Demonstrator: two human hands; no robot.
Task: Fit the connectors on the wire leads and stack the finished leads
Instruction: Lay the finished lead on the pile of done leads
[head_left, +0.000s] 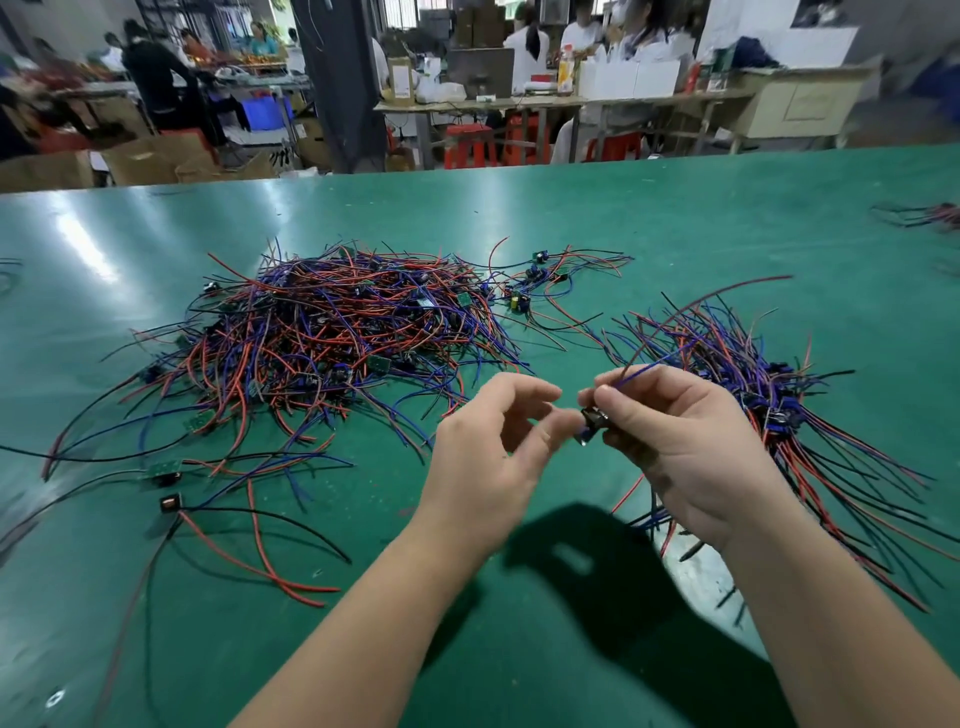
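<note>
Above the green table (675, 234), my right hand (680, 441) pinches a small dark connector part (595, 422) with wire leads; a blue and a dark lead (691, 322) rise from its fingers up to the right. My left hand (488, 447) is just left of it, fingers curled loosely, thumb tip at the connector; whether it grips is unclear. A big tangled heap of red, blue and black leads (337, 338) lies centre left. A more aligned stack of leads (769, 405) lies to the right, behind my right hand.
Loose leads with small boards lie at the front left (171, 501) and behind the heap (535, 280). More wires sit at the far right edge (930, 215). Beyond the table's far edge are benches, red stools, boxes and several people.
</note>
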